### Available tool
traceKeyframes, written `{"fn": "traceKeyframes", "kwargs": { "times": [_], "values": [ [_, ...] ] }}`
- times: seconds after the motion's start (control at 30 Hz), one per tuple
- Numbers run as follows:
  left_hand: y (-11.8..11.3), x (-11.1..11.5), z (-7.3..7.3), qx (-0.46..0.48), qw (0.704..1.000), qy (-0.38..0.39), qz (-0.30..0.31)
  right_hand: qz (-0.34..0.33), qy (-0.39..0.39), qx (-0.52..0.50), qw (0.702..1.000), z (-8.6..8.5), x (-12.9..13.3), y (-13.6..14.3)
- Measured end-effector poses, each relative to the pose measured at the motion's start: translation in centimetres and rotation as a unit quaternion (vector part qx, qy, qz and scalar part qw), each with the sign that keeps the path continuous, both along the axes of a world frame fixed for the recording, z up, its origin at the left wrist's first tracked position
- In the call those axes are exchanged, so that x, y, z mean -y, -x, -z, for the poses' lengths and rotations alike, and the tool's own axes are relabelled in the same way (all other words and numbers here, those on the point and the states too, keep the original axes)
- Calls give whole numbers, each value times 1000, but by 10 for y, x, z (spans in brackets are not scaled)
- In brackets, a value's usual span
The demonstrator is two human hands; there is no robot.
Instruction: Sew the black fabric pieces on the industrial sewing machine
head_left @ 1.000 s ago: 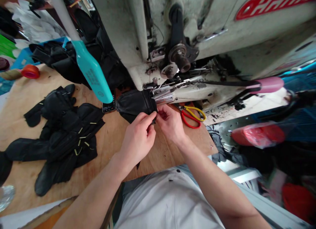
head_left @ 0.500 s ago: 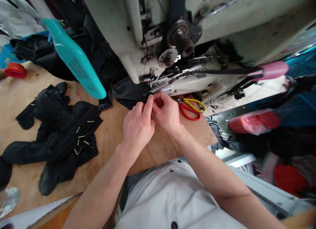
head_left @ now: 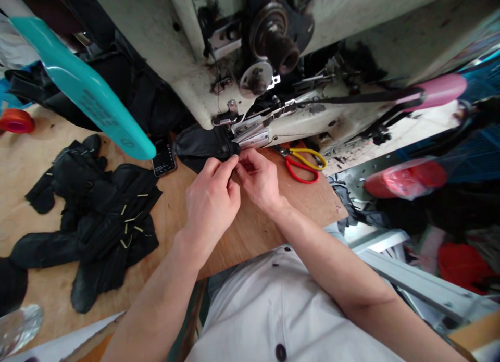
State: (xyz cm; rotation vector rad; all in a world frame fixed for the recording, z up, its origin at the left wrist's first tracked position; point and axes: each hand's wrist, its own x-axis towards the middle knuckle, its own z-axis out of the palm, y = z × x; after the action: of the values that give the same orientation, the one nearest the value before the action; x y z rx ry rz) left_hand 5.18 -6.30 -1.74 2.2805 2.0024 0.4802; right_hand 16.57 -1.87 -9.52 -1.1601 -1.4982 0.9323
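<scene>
A black fabric piece (head_left: 201, 143) lies at the needle end of a sewing machine (head_left: 250, 127), against its metal guide. My left hand (head_left: 214, 191) is closed, thumb and forefinger pinching the near edge of that piece. Close beside it, my right hand (head_left: 258, 177) is closed too, its fingertips meeting at the same edge. The fingers hide exactly what is pinched there. Scissors (head_left: 302, 163) with one yellow and one red handle lie just right of my right hand.
On the table (head_left: 234, 239), a heap of black fabric pieces (head_left: 101, 211) lies left, with a phone (head_left: 164, 158) nearby. A teal lamp-like arm (head_left: 94, 99) hangs over the left. A red tape roll (head_left: 16, 121) and clear glass (head_left: 21, 328) sit at the left edge.
The view has shifted slightly, and the machine looks a little nearer. Both hands remain at the fabric's edge, a little lower and to the left in the picture, with fingers slightly rearranged.
</scene>
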Motion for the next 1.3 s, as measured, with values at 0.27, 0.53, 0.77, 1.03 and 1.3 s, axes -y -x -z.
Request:
{"fn": "traceKeyframes", "kwargs": {
  "times": [0.27,0.53,0.77,1.03,1.3],
  "values": [
    [-11,-14,-12,19,998,49,-24,-14,13,35,999,-23,-12,-13],
    [-3,-12,-13,26,999,15,-20,25,68,-24,997,-32,-18,-6],
    [5,-13,-16,25,999,3,-20,64,24,-3,998,-16,1,11],
    [-2,-23,-24,-7,998,62,17,19,65,-6,998,-31,-15,-7],
    [4,-5,-9,43,999,19,14,65,63,-75,993,-23,-10,7]
  ]
}}
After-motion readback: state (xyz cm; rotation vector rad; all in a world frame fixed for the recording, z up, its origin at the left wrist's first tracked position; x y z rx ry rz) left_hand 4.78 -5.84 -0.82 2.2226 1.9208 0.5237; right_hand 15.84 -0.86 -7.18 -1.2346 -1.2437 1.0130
